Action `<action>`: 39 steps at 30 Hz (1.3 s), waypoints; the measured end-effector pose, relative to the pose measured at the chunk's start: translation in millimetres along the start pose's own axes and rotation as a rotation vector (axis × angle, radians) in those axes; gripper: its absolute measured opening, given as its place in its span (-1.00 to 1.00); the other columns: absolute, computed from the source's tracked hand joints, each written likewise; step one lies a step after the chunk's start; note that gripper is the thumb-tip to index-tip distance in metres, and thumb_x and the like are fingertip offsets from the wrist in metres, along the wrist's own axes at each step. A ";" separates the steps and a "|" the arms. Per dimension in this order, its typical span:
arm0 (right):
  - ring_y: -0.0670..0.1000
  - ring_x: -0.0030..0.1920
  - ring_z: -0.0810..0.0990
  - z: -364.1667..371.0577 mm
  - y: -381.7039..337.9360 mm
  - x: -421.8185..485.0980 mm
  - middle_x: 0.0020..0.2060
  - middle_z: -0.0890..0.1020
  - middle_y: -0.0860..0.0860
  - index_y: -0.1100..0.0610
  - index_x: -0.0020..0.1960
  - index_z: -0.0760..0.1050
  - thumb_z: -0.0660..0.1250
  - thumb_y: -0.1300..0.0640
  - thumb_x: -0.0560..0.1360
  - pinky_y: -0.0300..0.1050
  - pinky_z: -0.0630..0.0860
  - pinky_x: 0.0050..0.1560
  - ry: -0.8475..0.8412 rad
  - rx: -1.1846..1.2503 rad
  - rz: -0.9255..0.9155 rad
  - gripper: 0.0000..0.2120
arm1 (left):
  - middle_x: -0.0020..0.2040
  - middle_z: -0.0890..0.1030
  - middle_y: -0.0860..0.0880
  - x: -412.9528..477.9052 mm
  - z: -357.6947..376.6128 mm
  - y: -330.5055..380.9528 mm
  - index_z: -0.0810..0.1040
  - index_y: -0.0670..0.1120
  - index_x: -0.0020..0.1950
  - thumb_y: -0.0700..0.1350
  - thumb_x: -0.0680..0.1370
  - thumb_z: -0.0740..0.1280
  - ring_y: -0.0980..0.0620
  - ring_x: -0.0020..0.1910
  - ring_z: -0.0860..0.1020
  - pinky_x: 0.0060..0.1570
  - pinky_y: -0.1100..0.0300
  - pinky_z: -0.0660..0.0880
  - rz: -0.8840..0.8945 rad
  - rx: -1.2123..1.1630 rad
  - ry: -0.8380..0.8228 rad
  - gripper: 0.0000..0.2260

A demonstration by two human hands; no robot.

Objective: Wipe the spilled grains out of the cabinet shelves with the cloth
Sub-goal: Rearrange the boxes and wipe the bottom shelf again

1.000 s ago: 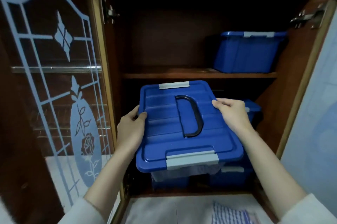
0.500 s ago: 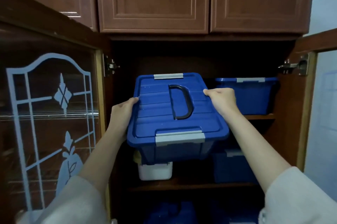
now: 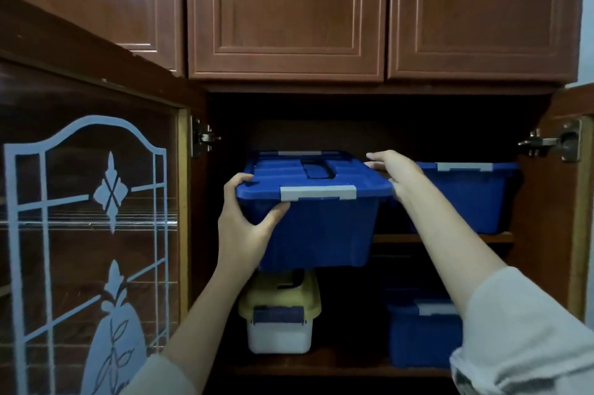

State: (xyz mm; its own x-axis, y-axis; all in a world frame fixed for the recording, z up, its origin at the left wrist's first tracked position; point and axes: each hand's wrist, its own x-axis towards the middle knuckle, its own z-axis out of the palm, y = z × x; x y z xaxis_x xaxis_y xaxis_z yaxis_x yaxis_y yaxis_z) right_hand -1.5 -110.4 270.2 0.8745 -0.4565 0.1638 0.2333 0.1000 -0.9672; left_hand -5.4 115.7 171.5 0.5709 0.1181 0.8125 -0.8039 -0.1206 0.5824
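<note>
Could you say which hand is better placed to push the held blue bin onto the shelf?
Probably left: the left hand grips the blue bin at its front corner; the right hand rests along its side.

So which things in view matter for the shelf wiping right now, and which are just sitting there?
In play: held blue box, left hand gripping its front corner, right hand on its right edge, upper shelf. No cloth visible.
Bystanders: second blue box, yellow-lidded tub, lower blue box, glass door.
</note>
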 end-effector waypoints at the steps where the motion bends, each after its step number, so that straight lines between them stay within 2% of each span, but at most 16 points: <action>1: 0.02 -0.22 0.55 -1.2 1.1 1.9 -0.16 0.59 0.08 0.25 -0.12 0.52 0.31 0.18 0.50 -0.17 0.54 -0.32 -0.003 -0.002 0.003 -0.88 | 0.10 0.38 0.35 5.1 1.1 -0.2 0.32 0.10 0.23 -0.05 0.39 0.47 0.33 0.09 0.43 0.11 0.16 0.49 -0.003 -0.005 -0.001 -0.50; 4: 0.04 -0.09 0.59 -4.9 5.6 0.4 -0.07 0.60 0.08 0.22 0.04 0.51 0.30 0.12 0.51 -0.15 0.55 -0.41 -0.019 0.015 0.017 -0.81 | 0.04 0.41 0.31 17.2 2.2 0.1 0.31 0.09 0.21 -0.07 0.41 0.46 0.40 -0.02 0.43 -0.06 0.42 0.43 0.001 0.028 0.009 -0.54; 5: 0.03 -0.08 0.58 -6.1 7.2 0.7 -0.08 0.59 0.07 0.21 0.04 0.51 0.29 0.09 0.53 -0.09 0.57 -0.35 -0.037 0.022 0.017 -0.81 | 0.02 0.41 0.31 20.3 3.3 1.0 0.31 0.10 0.20 -0.06 0.42 0.46 0.41 -0.04 0.43 -0.11 0.46 0.41 -0.007 0.038 0.015 -0.55; 7: 0.04 0.04 0.56 -7.6 10.5 3.4 -0.04 0.58 0.07 0.16 0.06 0.53 0.27 -0.03 0.54 0.04 0.56 0.02 -0.071 0.039 -0.008 -0.73 | -0.01 0.42 0.30 26.8 7.3 1.0 0.31 0.10 0.21 -0.04 0.43 0.45 0.39 -0.07 0.43 -0.17 0.48 0.38 -0.027 0.046 0.018 -0.56; 8: 0.03 0.10 0.52 -6.1 12.2 1.3 0.00 0.57 0.06 0.13 0.07 0.55 0.25 -0.11 0.53 0.08 0.46 0.21 -0.076 0.036 -0.043 -0.68 | -0.03 0.42 0.29 30.0 8.1 0.5 0.31 0.09 0.22 -0.03 0.43 0.44 0.37 -0.08 0.44 -0.19 0.47 0.37 -0.039 0.049 0.016 -0.56; 10: -0.02 0.20 0.46 0.2 22.0 -12.2 0.14 0.54 0.03 0.13 0.19 0.53 0.22 -0.21 0.52 -0.04 0.28 0.34 -0.030 0.027 -0.167 -0.54 | 0.01 0.45 0.20 34.6 9.9 -1.5 0.31 0.06 0.26 -0.01 0.43 0.44 0.27 -0.04 0.46 -0.13 0.41 0.39 -0.064 0.061 0.018 -0.53; 13: -0.16 0.33 0.31 9.7 49.3 -37.1 0.33 0.41 -0.09 0.06 0.39 0.35 0.29 -0.23 0.43 -0.27 0.20 0.25 0.043 -0.073 -0.508 -0.38 | 0.33 0.36 0.01 37.6 16.1 -7.4 0.26 0.02 0.39 0.00 0.42 0.45 0.07 0.27 0.37 0.23 0.21 0.34 -0.078 0.134 0.093 -0.40; 14: -0.20 0.35 0.25 11.5 60.3 -44.9 0.36 0.35 -0.13 0.01 0.44 0.27 0.35 -0.18 0.42 -0.32 0.17 0.26 0.053 -0.178 -0.639 -0.34 | 0.43 0.25 -0.03 35.1 19.1 -7.2 0.20 -0.01 0.45 -0.01 0.43 0.45 0.03 0.38 0.28 0.31 0.21 0.23 -0.094 0.167 0.123 -0.33; 16: -0.22 0.42 0.12 13.2 78.8 -48.0 0.45 0.19 -0.11 -0.07 0.49 0.07 0.43 -0.01 0.42 -0.49 0.06 0.29 0.071 -0.363 -0.850 -0.23 | 0.53 0.02 -0.07 26.3 24.5 -7.7 0.07 -0.04 0.52 -0.03 0.44 0.45 -0.03 0.49 0.08 0.32 0.23 0.08 -0.052 0.290 0.150 -0.23; 18: -0.20 0.46 0.01 15.0 89.5 -44.9 0.52 0.10 0.02 -0.18 0.45 -0.03 0.42 0.08 0.45 -0.59 -0.01 0.28 0.090 -0.466 -0.944 -0.22 | 0.55 -0.08 -0.07 19.6 26.7 -13.1 0.10 -0.01 0.52 -0.02 0.44 0.45 -0.09 0.50 0.01 0.34 0.13 0.14 0.150 0.482 0.118 -0.24; 20: -0.12 0.47 0.08 17.2 92.3 -42.2 0.51 0.12 0.06 -0.23 0.44 -0.05 0.37 0.07 0.49 -0.45 0.07 0.31 0.085 -0.509 -0.935 -0.26 | 0.54 -0.05 -0.07 22.7 23.3 -19.8 0.18 0.01 0.50 0.00 0.43 0.45 -0.13 0.48 0.08 0.32 0.04 0.25 0.253 0.573 0.040 -0.28; 24: 0.01 0.43 0.23 18.0 90.3 -32.5 0.49 0.19 -0.01 -0.23 0.47 -0.14 0.44 0.04 0.43 -0.27 0.18 0.19 -0.001 -0.631 -0.817 -0.11 | 0.53 -0.03 -0.11 36.7 18.0 -27.3 0.17 0.08 0.49 -0.05 0.40 0.48 -0.16 0.43 0.23 0.29 -0.02 0.36 0.097 0.518 -0.071 -0.26; 26: 0.06 0.42 0.26 20.5 88.3 -26.7 0.48 0.20 0.01 -0.22 0.49 -0.16 0.48 0.06 0.40 -0.20 0.24 0.21 -0.037 -0.662 -0.768 -0.04 | 0.50 0.11 -0.15 41.3 20.1 -33.1 0.09 0.13 0.50 -0.07 0.41 0.48 -0.18 0.36 0.34 0.20 -0.04 0.41 0.030 0.523 -0.116 -0.21; 29: 0.11 0.37 0.31 24.0 87.8 -14.4 0.46 0.25 0.05 -0.19 0.50 -0.11 0.49 0.10 0.39 -0.22 0.22 0.13 -0.046 -0.666 -0.713 -0.05 | 0.36 0.38 -0.14 49.3 23.7 -44.5 0.00 0.16 0.50 -0.08 0.41 0.48 -0.14 0.28 0.43 0.14 -0.03 0.43 0.007 0.545 -0.181 -0.15; 34: 0.13 0.25 0.41 28.1 85.3 3.7 0.32 0.39 0.14 -0.17 0.48 -0.03 0.47 0.14 0.41 -0.19 0.29 0.06 -0.042 -0.726 -0.665 -0.12 | 0.31 0.42 -0.16 64.2 33.7 -59.0 -0.02 0.17 0.48 -0.10 0.42 0.48 -0.16 0.25 0.46 0.13 -0.04 0.43 -0.041 0.552 -0.180 -0.17; 39: 0.06 0.12 0.41 24.5 84.5 14.9 0.20 0.44 0.11 -0.15 0.46 0.02 0.49 0.14 0.39 -0.14 0.34 0.06 -0.057 -0.729 -0.671 -0.15 | 0.30 0.43 -0.16 68.5 39.1 -69.0 -0.01 0.18 0.47 -0.10 0.42 0.48 -0.17 0.24 0.47 0.09 -0.06 0.47 -0.020 0.553 -0.151 -0.17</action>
State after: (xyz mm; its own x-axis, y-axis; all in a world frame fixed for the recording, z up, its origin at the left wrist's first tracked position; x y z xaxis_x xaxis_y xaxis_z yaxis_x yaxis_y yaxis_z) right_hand 41.6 -87.1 195.6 0.6806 -0.1741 0.7117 0.3861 -0.7403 -0.5503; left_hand 95.7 93.6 187.9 0.6352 -0.0120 0.7722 -0.6090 -0.6227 0.4913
